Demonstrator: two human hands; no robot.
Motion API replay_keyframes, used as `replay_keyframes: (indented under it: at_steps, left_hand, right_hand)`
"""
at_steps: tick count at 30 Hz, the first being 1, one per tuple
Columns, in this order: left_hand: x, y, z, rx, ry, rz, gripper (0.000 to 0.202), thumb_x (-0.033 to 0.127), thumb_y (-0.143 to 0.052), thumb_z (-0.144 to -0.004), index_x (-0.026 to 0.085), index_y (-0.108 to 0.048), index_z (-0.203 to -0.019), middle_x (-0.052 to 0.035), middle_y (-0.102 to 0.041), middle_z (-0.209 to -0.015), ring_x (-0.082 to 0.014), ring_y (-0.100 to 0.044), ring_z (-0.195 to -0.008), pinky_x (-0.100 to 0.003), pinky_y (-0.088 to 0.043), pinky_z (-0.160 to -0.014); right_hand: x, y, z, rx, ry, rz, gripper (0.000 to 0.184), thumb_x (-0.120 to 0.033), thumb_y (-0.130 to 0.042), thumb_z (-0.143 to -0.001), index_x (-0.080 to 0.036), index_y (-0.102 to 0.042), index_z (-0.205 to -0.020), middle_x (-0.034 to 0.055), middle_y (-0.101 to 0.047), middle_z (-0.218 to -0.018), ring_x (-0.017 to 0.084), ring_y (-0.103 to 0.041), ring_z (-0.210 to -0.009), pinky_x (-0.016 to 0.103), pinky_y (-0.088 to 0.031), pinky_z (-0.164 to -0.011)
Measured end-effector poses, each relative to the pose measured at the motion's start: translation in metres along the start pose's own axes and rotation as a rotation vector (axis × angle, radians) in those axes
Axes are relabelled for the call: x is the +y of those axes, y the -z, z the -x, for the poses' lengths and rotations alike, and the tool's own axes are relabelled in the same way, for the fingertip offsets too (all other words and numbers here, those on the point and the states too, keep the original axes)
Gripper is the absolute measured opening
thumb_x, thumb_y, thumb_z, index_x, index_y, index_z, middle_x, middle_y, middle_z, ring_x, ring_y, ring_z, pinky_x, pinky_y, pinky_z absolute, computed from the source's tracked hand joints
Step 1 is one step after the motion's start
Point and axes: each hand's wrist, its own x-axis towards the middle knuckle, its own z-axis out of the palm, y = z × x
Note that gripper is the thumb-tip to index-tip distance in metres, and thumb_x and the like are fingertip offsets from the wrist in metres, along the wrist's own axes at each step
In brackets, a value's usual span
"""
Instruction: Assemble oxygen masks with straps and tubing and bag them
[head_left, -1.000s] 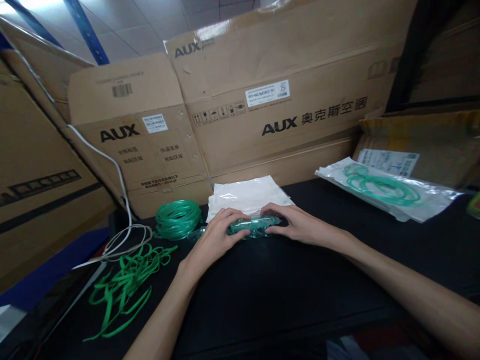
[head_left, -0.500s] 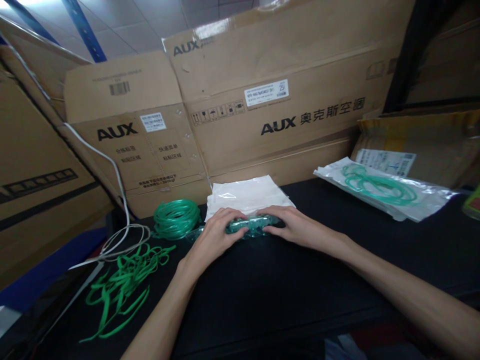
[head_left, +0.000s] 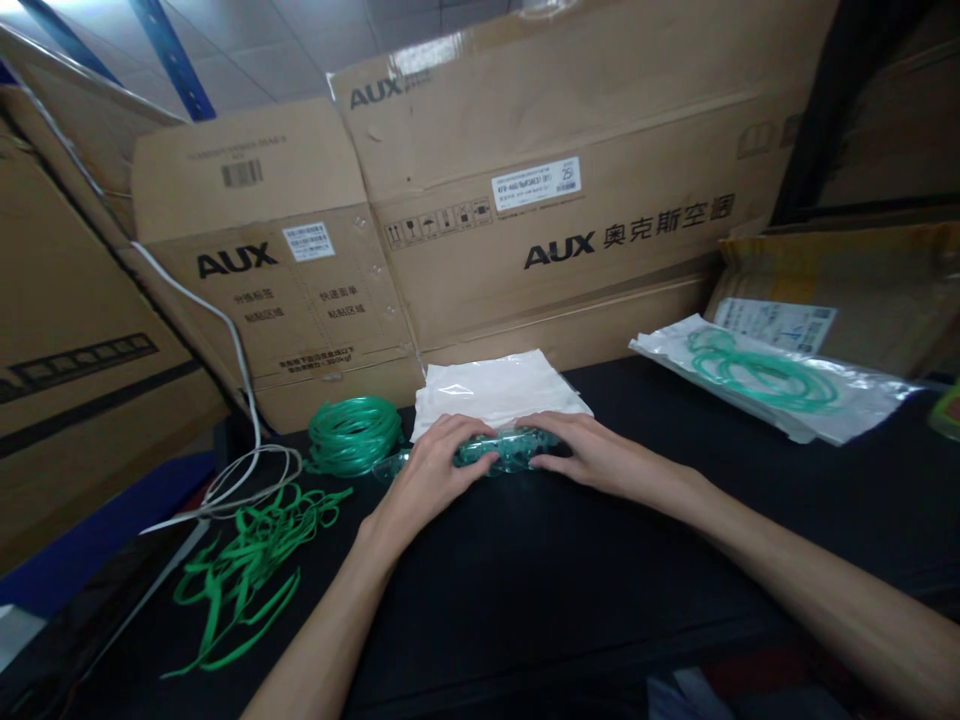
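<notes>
Both ends of the green bundle (head_left: pixel 504 450) vanish under the grip: left hand (head_left: pixel 429 478) covering one end, right hand (head_left: pixel 594 456) the other, only the middle showing. Through its clear wrap the contents are a green blur, impossible to make out. How far the fingers wrap beneath it, can't tell. Just behind the grip, the near edge of the white bags (head_left: pixel 495 385) is masked by knuckles. Far right of the grip, a yellow-green object (head_left: pixel 948 410) is sliced by the frame edge, unidentifiable. Above the grip, the box label (head_left: pixel 535 184) carries print too tiny to read. Both forearms run out of frame.
</notes>
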Motion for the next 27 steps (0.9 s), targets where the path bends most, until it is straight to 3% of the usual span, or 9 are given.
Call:
replay_keyframes:
  at_steps: [7,16,27]
  left_hand:
    - [0.006,0.002,-0.002,0.005,-0.002,-0.019,0.018,0.027,-0.066,-0.095,0.021,-0.067,-0.112,-0.0054,-0.072,-0.110,-0.0227,-0.065,-0.106,-0.040,-0.051,-0.097]
    - [0.001,0.002,0.000,-0.036,-0.011,0.013,0.023,0.027,-0.067,-0.095,0.024,-0.067,-0.118,-0.0057,-0.072,-0.117,-0.0234,-0.065,-0.112,-0.041,-0.050,-0.101]
    - [0.000,0.004,-0.001,-0.052,-0.003,0.041,0.024,0.024,-0.070,-0.092,0.024,-0.068,-0.116,-0.0047,-0.073,-0.117,-0.0229,-0.065,-0.112,-0.041,-0.050,-0.101]
  right_hand:
    - [-0.001,0.003,0.000,0.044,-0.009,0.019,0.044,-0.038,-0.067,-0.093,-0.023,-0.063,-0.134,0.0112,-0.071,-0.129,0.029,-0.066,-0.121,0.048,-0.048,-0.108]
    - [-0.008,0.005,-0.002,0.049,0.013,0.039,0.035,-0.028,-0.057,-0.099,-0.023,-0.066,-0.133,0.0111,-0.071,-0.130,0.028,-0.065,-0.122,0.048,-0.047,-0.110]
    - [0.003,0.002,-0.001,0.033,0.020,0.026,0.041,-0.031,-0.069,-0.092,-0.024,-0.066,-0.133,0.0101,-0.072,-0.127,0.028,-0.067,-0.119,0.047,-0.049,-0.108]
